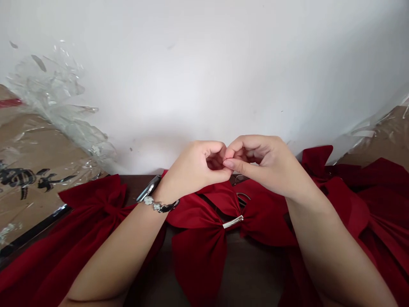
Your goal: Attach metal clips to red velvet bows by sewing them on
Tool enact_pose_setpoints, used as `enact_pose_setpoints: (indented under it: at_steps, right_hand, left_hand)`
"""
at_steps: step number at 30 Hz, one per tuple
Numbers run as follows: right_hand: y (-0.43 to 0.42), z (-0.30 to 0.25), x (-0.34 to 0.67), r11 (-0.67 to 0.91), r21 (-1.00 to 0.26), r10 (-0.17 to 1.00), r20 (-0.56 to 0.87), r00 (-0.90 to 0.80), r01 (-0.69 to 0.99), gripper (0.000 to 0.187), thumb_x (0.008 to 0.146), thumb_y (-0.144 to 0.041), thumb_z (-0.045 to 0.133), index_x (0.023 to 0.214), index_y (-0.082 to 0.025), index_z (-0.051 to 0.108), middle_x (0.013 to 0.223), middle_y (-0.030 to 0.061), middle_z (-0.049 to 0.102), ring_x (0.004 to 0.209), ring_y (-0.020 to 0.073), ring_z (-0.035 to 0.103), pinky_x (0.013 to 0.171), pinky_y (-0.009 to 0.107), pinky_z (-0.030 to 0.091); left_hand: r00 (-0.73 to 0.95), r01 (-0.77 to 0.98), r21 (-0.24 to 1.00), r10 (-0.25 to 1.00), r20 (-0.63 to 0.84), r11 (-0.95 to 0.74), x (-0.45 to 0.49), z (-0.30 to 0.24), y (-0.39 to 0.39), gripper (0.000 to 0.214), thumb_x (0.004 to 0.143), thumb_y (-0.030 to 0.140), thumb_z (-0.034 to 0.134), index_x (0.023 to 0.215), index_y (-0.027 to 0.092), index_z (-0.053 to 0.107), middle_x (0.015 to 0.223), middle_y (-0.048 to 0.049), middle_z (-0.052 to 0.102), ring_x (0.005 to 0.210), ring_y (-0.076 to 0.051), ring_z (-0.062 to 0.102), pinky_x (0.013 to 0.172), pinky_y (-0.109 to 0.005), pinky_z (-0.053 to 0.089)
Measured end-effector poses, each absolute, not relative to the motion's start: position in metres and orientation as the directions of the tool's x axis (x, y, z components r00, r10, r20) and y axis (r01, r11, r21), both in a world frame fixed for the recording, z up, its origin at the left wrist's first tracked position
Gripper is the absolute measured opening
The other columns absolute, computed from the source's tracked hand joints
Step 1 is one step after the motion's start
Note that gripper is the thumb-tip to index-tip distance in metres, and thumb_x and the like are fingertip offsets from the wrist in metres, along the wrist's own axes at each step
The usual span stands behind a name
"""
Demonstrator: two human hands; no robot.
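My left hand (pixel 204 166) and my right hand (pixel 262 162) meet at the fingertips in front of the white wall. Both are pinched closed, thumbs against forefingers. Whatever is between the fingertips is too small or hidden to make out. Below them, on the dark table, lies a red fabric bow (pixel 200 247) with a silver metal hair clip (pixel 233 221) across its middle. Just behind the clip, the dark loop of what may be a scissors handle (pixel 244 197) shows between the red folds.
Another red bow (pixel 108 200) with long tails lies at the left, and several more red bows (pixel 348 204) are heaped at the right. Plastic-wrapped cardboard (pixel 47 149) stands at the left, more wrapped cardboard (pixel 390 132) at the right. A white wall (pixel 204 76) rises behind the dark table (pixel 249 273).
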State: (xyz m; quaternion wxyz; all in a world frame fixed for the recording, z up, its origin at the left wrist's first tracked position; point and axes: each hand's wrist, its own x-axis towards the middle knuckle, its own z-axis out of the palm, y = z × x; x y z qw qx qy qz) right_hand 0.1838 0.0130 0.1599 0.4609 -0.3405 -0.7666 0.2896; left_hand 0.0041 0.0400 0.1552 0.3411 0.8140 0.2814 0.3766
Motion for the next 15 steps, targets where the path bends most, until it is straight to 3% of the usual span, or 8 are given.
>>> enact_pose_setpoints:
  at_steps: [6,9,12,15]
  right_hand:
    - [0.019,0.165,0.196,0.591,-0.807,0.792,0.581,-0.185,-0.005,0.023,0.079,-0.038,0.073,0.074,-0.022,0.059,0.077,0.001,0.056,0.075,0.0147,0.058,0.061,0.026,0.045]
    - [0.017,0.173,0.203,0.546,-0.825,0.817,0.563,-0.124,-0.148,0.021,0.082,-0.034,0.07,0.074,-0.023,0.054,0.076,-0.003,0.054,0.064,0.01,0.054,0.054,0.024,0.041]
    - [0.007,0.188,0.215,0.516,-0.82,0.84,0.541,-0.041,-0.248,0.019,0.094,-0.027,0.05,0.075,-0.023,0.052,0.067,-0.0099,0.047,0.044,0.0016,0.034,0.044,0.022,0.024]
    - [-0.004,0.199,0.236,0.574,-0.81,0.818,0.56,0.131,-0.12,0.044,0.098,-0.041,0.027,0.068,-0.018,0.051,0.067,-0.0125,0.045,0.043,-0.0031,0.028,0.044,0.024,0.019]
  left_hand:
    - [0.677,0.036,0.868,0.651,0.343,-0.495,0.009,0.148,0.049,0.014,0.077,0.023,0.074,0.078,0.013,0.064,0.07,-0.0038,0.07,0.067,-0.013,0.068,0.068,-0.024,0.056]
    - [0.74,0.069,0.896,0.625,0.248,-0.438,0.02,0.138,0.05,0.014,0.078,0.024,0.073,0.08,0.012,0.065,0.075,-0.0056,0.072,0.068,-0.013,0.069,0.068,-0.024,0.056]
    - [0.803,0.111,0.898,0.57,0.17,-0.425,0.034,0.125,0.048,0.012,0.08,0.024,0.07,0.08,0.013,0.065,0.076,-0.005,0.072,0.07,-0.013,0.069,0.069,-0.023,0.056]
    - [0.827,0.188,0.848,0.545,0.135,-0.495,0.047,0.113,0.044,0.01,0.08,0.024,0.068,0.079,0.015,0.065,0.077,-0.0035,0.072,0.072,-0.013,0.068,0.069,-0.023,0.054]
